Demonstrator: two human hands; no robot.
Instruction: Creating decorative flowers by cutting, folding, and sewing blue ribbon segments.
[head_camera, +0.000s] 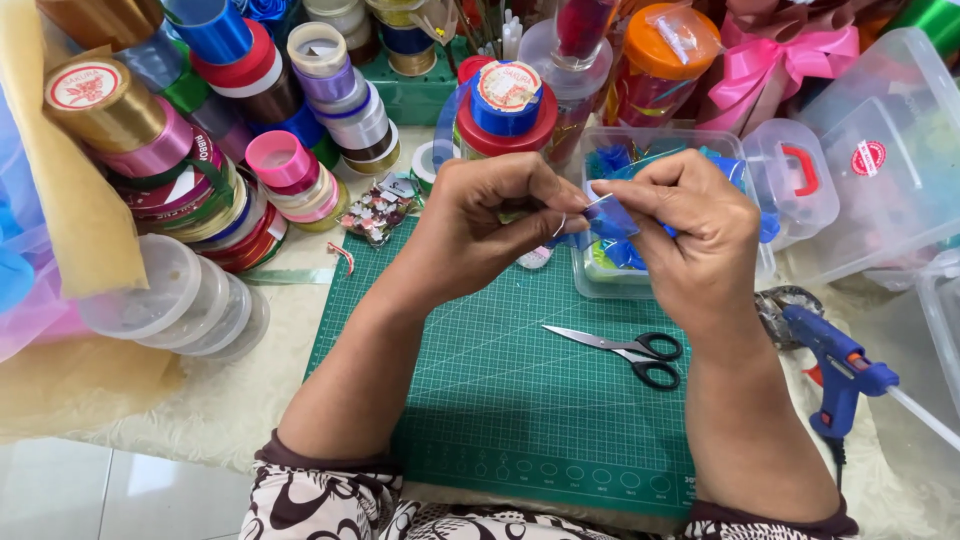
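Ribbon spools are crowding the far edge of my green cutting mat (480, 400). I am pinching a small blue ribbon piece (612, 217) between both hands, left hand (480, 220) and right hand (700, 235), above the mat's far edge; it looks light, soft and slippery, best gripped at its folded edges.

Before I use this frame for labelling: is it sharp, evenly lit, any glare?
Head view: even, soft light; both hands, left hand and right hand, and the scissors are sharp; mild glare on the clear plastic box; edges bend slightly.
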